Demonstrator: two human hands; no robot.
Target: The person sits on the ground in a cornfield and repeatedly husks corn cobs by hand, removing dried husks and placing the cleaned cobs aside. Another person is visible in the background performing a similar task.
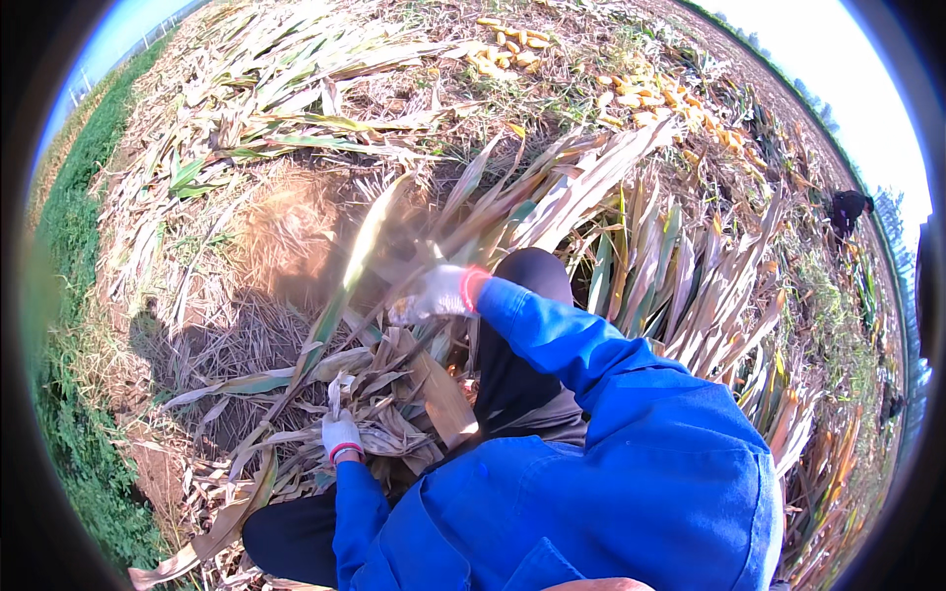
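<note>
Both my hands wear white knit gloves with red cuffs. My left hand [341, 434] is low in front of my crossed legs, closed around dry corn husk leaves [335, 395]. Farther forward and to the right, my right hand [432, 294] is blurred over the corn stalks; whether it grips one cannot be told. A long corn stalk with a green-yellow leaf [362, 247] slants between the hands. Beneath them lies a tangle of dry corn leaves [436, 388], with a bit of orange showing near my knee. A wide tan leaf blade rests against my leg.
Cut corn stalks [687, 273] lie heaped along my right side, and more stalks [295, 66] lie at the upper left. Husked yellow ears [510, 52] form one pile ahead, another pile [665, 100] farther right. A person in dark clothes [848, 210] is far right. Green plants [74, 221] line the left.
</note>
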